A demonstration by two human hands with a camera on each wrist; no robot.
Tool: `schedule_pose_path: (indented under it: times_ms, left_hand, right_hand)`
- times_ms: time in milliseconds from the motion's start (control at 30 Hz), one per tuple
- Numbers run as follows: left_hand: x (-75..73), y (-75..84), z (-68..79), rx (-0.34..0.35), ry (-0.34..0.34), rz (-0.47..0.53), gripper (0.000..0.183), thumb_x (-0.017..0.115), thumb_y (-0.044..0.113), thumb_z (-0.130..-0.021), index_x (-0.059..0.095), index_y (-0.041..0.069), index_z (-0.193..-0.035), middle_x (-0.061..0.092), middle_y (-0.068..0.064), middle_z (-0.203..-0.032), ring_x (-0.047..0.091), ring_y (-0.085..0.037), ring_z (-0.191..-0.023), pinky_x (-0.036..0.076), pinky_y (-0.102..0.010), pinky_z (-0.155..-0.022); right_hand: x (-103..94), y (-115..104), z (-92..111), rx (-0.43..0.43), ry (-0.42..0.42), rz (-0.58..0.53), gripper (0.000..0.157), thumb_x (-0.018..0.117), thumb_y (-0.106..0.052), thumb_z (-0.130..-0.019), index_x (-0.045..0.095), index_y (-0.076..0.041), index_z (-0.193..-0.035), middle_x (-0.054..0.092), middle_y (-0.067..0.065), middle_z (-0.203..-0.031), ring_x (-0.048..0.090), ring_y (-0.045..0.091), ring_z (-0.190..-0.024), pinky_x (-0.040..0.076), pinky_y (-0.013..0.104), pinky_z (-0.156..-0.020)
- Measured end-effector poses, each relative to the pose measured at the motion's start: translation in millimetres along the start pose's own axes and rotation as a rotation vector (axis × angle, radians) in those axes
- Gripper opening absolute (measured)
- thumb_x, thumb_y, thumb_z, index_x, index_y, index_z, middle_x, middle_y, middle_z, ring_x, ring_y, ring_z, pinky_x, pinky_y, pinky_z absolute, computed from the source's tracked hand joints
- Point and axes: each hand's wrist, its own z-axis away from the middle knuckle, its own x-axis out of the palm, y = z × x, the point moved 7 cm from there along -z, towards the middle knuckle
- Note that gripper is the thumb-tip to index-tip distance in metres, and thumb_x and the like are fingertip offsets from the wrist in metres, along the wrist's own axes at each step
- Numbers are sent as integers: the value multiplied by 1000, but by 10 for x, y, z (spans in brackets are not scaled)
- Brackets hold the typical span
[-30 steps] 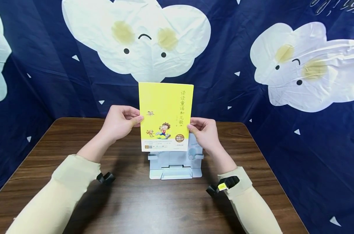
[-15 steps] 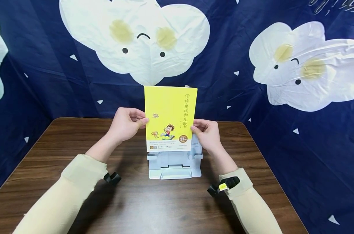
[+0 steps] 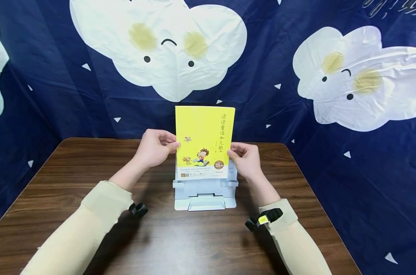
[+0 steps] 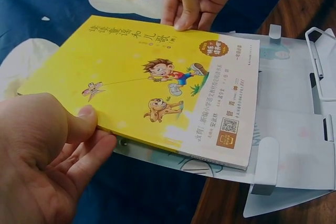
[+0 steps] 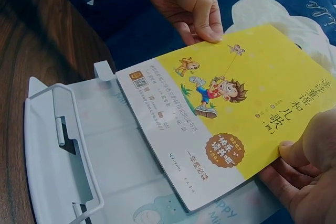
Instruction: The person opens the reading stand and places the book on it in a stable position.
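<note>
A thin yellow book (image 3: 202,131) with a cartoon boy and dog on its white-bottomed cover is held up between both hands. My left hand (image 3: 156,149) pinches its left edge, thumb on the front cover. On the opposite edge, my right hand (image 3: 245,158) pinches it the same way. Behind and below the book stands a pale blue-white book stand (image 3: 206,187), its back panel partly covered. In the left wrist view, the book's lower edge lies above a white clip (image 4: 266,163) of the stand. A wire-like frame (image 5: 86,150) shows at the stand's front.
The stand rests on a dark wood-grain table (image 3: 201,240). A navy cloth (image 3: 263,110) printed with white clouds hangs behind the table and along its sides. Black straps with small cameras (image 3: 139,209) sit on both wrists.
Both hands have carried the book to the right and lower, so it now stands more squarely before the stand's back panel. The stand has stayed in place.
</note>
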Motion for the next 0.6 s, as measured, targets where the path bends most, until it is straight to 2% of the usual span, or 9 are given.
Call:
schedule_pose_path:
  times_ms: [267, 600]
  left_hand:
    - [63, -38, -17, 13, 19, -43, 18, 82, 11, -94, 78, -1, -107, 78, -11, -95, 77, -26, -82, 61, -28, -67]
    - [99, -59, 8, 2, 27, -84, 17, 83, 14, -94, 79, 3, -107, 78, -7, -95, 72, -24, -85, 58, -36, -68]
  right_hand:
    - [-40, 80, 5, 24, 15, 17, 15, 74, 12, -93, 78, 9, -107, 75, 18, -89, 68, 16, -78, 55, 20, -67]
    - [-66, 144, 31, 27, 4, 14, 14, 75, 13, -91, 79, 9, -104, 75, 18, -89, 69, 15, -79, 57, 20, -69]
